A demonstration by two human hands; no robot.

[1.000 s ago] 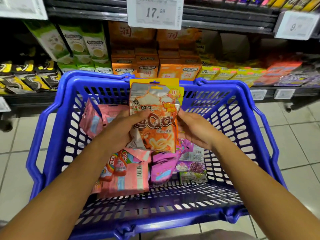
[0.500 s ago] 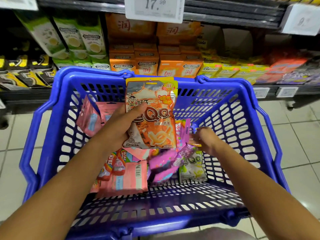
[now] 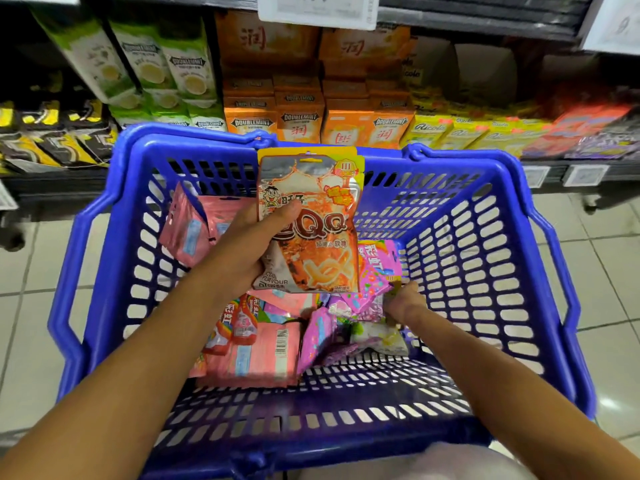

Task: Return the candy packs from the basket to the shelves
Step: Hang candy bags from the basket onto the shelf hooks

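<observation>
Right at the centre of the head view, the left hand (image 3: 242, 251) holds an orange QQ candy pack (image 3: 310, 223) upright above the blue basket (image 3: 512, 271), its grip closed on the pack's lower left edge with the thumb pressed across the front. The pack's yellow top edge reaches up toward 12 o'clock, level with the basket's far rim.

Toward 4 o'clock from that pack, the right hand (image 3: 403, 301) reaches down into the basket, its fingers curled among the packets; its grip looks closed on the edge of a pink rainbow-printed pack (image 3: 375, 271), though the fingertips are hidden.

More candy packs lie in the basket: pink packs (image 3: 204, 223) lean against the wall at 10 o'clock, a flat pink pack with a barcode (image 3: 263, 355) lies at 7 o'clock, and purple packs (image 3: 320, 336) lie at 6 o'clock under the held one.

Beyond the basket, at 12 o'clock, the shelf (image 3: 540, 166) carries orange Doublemint boxes (image 3: 301, 126), green Doublemint boxes (image 3: 180, 74) at 11 o'clock and yellow Ricola packs (image 3: 450, 133) at 1 o'clock. A white price tag (image 3: 317, 10) hangs above them.
</observation>
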